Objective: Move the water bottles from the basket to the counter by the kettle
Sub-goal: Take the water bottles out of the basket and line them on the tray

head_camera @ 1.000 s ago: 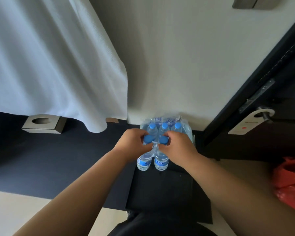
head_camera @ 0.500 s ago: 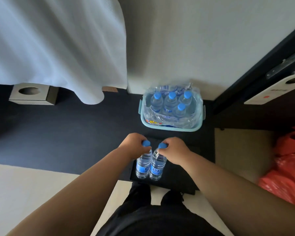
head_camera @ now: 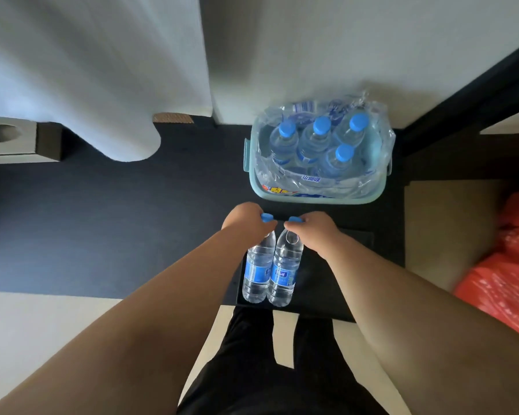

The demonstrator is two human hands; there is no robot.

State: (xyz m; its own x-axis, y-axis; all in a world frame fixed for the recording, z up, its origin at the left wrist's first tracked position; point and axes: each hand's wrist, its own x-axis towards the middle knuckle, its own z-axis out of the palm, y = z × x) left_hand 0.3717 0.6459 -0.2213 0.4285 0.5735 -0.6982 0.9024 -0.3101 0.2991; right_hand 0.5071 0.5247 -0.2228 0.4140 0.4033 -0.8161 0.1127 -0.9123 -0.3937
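A pale teal basket (head_camera: 315, 199) stands on the dark floor against the wall, lined with torn clear plastic wrap. Several blue-capped water bottles (head_camera: 313, 142) stand upright inside it. My left hand (head_camera: 246, 221) grips one clear bottle (head_camera: 256, 269) by its neck, blue cap showing above the fingers. My right hand (head_camera: 313, 232) grips a second bottle (head_camera: 283, 272) the same way. Both bottles hang side by side, touching, in front of the basket and above my legs. No kettle or counter is in view.
A white cloth (head_camera: 96, 73) hangs down at the left. A beige box with a round hole (head_camera: 9, 139) sits at the far left. A dark door frame (head_camera: 468, 85) runs along the right. A red plastic bag (head_camera: 510, 271) lies at the right edge.
Both hands have lifted a bottle each out of the basket and drawn them back toward my body. The view has risen, so the basket now lies clear ahead of the hands.
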